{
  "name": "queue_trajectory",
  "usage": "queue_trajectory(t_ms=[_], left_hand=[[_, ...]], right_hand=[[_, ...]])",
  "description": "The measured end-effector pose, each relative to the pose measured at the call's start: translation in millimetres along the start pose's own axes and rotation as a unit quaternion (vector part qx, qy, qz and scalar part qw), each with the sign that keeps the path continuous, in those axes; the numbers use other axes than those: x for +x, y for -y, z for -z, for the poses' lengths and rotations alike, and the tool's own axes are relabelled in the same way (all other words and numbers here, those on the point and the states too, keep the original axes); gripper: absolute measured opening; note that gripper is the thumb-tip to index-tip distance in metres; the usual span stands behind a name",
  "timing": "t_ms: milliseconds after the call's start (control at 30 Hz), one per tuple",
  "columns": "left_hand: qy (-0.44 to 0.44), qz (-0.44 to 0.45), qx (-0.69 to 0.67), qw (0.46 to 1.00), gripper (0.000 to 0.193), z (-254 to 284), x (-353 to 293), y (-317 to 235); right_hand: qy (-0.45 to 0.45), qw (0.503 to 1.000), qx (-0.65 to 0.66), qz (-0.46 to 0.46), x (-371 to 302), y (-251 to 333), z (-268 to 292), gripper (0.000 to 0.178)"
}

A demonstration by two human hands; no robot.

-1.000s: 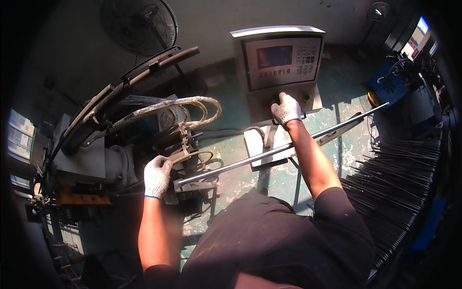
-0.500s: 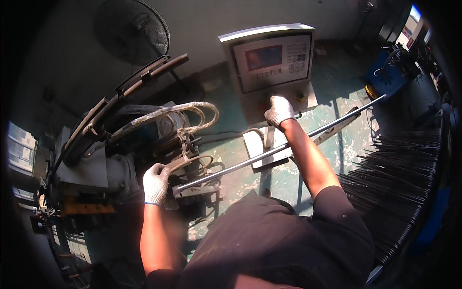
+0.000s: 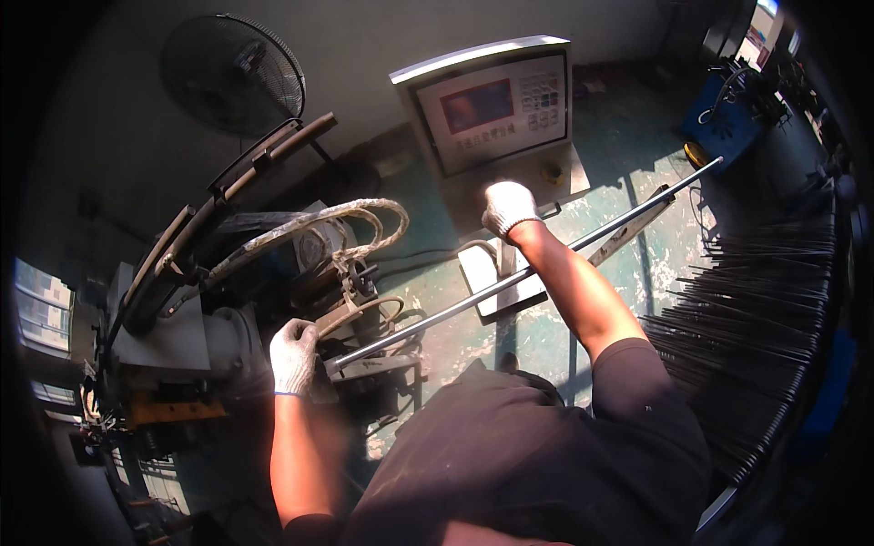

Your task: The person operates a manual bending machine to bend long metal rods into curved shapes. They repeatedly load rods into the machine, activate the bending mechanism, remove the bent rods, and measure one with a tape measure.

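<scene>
Console point(image 3: 475, 150) and right hand point(image 3: 510, 209), at its lower panel, sit further left in frame than 1 s ago. Tube point(image 3: 473, 299) runs left-centre to upper right, crossing under right forearm point(image 3: 575, 287); lower end just right of left hand point(image 3: 294, 357), the nearer. Both hands curled; can't tell what either grips.

Hard sunlight patches the floor point(image 3: 537, 338) amid deep shadow, with fisheye bending toward blackened edges.
</scene>
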State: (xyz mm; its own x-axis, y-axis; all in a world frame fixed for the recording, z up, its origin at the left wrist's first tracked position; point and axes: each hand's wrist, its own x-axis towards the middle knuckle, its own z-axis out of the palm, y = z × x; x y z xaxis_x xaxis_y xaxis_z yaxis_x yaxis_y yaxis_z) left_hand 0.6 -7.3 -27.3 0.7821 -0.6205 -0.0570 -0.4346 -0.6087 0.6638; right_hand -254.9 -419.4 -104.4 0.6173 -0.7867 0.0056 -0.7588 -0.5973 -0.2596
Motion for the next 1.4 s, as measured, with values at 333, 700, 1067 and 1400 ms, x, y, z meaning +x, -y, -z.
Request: queue_trajectory(t_ms=[333,700,1067,1400], left_hand=[[0.0,-0.001,-0.022,1.0,0.018,0,2,10],[0.004,-0.004,-0.021,1.0,0.018,0,1,6],[-0.002,-0.018,-0.029,0.999,0.017,-2,2,7],[0.008,0.015,-0.047,0.999,0.018,-1,-1,2]], right_hand=[[-0.138,0.984,0.093,-0.06,-15,0,15,0.023],[-0.043,0.998,-0.009,0.054,4,-3,-13,0.015],[-0.02,0.999,-0.032,-0.001,3,3,-5,0.018],[-0.153,0.982,0.089,0.072,-6,-4,-1,0.035]])
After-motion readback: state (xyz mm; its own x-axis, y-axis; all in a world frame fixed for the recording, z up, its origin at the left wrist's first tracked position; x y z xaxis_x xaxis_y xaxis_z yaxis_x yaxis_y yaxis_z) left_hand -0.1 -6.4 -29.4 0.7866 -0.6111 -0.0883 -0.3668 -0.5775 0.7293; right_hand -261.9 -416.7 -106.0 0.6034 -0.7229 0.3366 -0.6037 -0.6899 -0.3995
